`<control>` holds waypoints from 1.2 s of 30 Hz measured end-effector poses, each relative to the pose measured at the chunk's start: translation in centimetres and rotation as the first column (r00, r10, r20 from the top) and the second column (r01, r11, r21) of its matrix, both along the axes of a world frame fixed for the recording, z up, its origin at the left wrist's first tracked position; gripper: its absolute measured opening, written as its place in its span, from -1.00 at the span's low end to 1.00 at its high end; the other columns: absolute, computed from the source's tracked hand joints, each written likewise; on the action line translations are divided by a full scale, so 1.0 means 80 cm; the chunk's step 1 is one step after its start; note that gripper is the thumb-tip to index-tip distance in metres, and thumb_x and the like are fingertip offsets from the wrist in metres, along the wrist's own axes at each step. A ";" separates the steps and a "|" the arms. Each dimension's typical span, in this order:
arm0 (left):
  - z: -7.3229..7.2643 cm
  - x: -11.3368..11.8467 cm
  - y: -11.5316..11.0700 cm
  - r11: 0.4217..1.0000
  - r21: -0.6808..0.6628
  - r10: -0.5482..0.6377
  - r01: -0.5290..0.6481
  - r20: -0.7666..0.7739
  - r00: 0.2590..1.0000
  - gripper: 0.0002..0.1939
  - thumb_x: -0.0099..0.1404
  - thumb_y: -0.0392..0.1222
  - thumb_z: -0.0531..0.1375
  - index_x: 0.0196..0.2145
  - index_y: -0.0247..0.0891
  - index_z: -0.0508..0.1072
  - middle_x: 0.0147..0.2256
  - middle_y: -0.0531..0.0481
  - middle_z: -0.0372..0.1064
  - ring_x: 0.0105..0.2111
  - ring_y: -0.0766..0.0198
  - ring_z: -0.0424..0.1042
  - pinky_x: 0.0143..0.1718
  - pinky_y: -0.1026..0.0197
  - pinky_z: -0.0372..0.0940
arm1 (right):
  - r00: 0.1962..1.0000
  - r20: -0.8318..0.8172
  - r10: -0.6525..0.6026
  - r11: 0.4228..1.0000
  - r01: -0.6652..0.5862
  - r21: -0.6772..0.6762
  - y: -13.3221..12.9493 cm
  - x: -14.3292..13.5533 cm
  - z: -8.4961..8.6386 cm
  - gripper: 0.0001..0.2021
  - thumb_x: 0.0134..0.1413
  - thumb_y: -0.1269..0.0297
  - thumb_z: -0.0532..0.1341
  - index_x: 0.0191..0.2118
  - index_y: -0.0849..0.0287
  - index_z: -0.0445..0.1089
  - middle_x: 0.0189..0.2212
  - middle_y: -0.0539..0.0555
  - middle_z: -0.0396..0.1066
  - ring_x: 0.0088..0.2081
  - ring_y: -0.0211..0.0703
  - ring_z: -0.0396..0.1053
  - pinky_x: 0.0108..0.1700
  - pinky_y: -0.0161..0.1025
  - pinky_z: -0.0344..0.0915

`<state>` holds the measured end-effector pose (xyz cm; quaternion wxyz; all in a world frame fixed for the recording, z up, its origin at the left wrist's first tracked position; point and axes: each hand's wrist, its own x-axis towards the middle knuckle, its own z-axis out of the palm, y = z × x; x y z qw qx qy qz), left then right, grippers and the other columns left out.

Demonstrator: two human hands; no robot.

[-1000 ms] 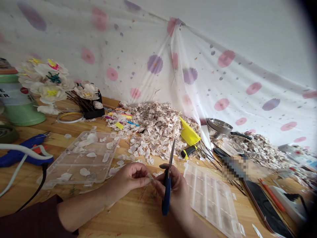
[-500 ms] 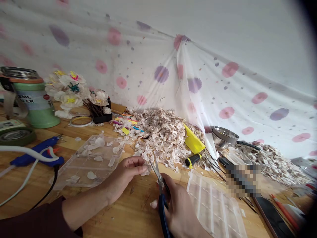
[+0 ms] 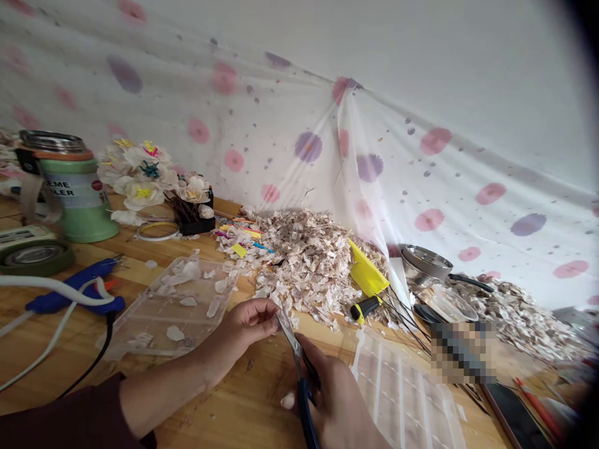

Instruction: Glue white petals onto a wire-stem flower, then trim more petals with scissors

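My left hand (image 3: 250,327) is closed in a pinch in the middle of the view, with its fingertips on a small, thin, pale flake that is mostly hidden now. Wrapped round the dark blue handles of a pair of scissors (image 3: 306,399) is my right hand (image 3: 339,399). The scissor blades look nearly closed, and their tips are at my left fingertips. Just beyond both hands lies a big heap of pale, papery flakes (image 3: 309,255). Left of my left hand, a clear compartment tray (image 3: 163,312) bears several loose flakes.
A second clear tray (image 3: 407,393) lies right of my right hand. Farther right are a phone (image 3: 519,415), a steel bowl (image 3: 428,260) and another flake heap (image 3: 524,318). A yellow-black handled tool (image 3: 367,308) lies by the heap. At left are a blue glue gun (image 3: 70,290), cables and a green container (image 3: 79,199).
The scissor blades have gone from spread apart to nearly closed, and their tips have come to my left fingertips. The flake showing there before is now mostly hidden. The view has shifted slightly.
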<state>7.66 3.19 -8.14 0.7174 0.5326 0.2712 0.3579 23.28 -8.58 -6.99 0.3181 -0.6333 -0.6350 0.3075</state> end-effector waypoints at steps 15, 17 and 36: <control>-0.007 -0.001 0.005 0.999 0.019 -0.026 0.026 -0.015 1.000 -0.77 0.04 -0.04 0.35 -0.47 -0.26 0.52 -0.47 0.03 0.40 -0.36 0.21 0.32 -0.24 0.16 0.15 | 1.000 -0.026 0.000 0.997 -0.001 -0.072 0.000 -0.002 0.010 -0.78 -0.02 0.21 0.25 -0.23 0.17 0.41 -0.54 -0.09 0.33 -0.52 -0.27 0.17 -0.47 -0.35 0.07; -0.005 -0.001 0.005 1.000 0.009 -0.026 0.027 -0.008 1.000 -0.78 0.04 -0.05 0.35 -0.46 -0.26 0.52 -0.46 0.03 0.41 -0.36 0.21 0.32 -0.22 0.15 0.15 | 1.000 -0.005 -0.016 0.997 0.016 -0.073 0.000 -0.002 0.011 -0.82 -0.03 0.26 0.26 -0.25 0.17 0.42 -0.55 -0.09 0.35 -0.52 -0.26 0.21 -0.47 -0.35 0.08; -0.004 0.000 0.004 0.999 -0.029 -0.033 0.033 0.025 0.999 -0.73 0.03 -0.02 0.36 -0.50 -0.28 0.47 -0.50 0.07 0.36 -0.40 0.26 0.24 -0.27 0.17 0.10 | 0.990 0.104 -0.092 0.993 0.098 -0.058 0.004 0.000 0.000 -0.85 -0.02 0.25 0.26 -0.29 0.16 0.46 -0.51 -0.07 0.44 -0.48 -0.24 0.30 -0.44 -0.39 0.15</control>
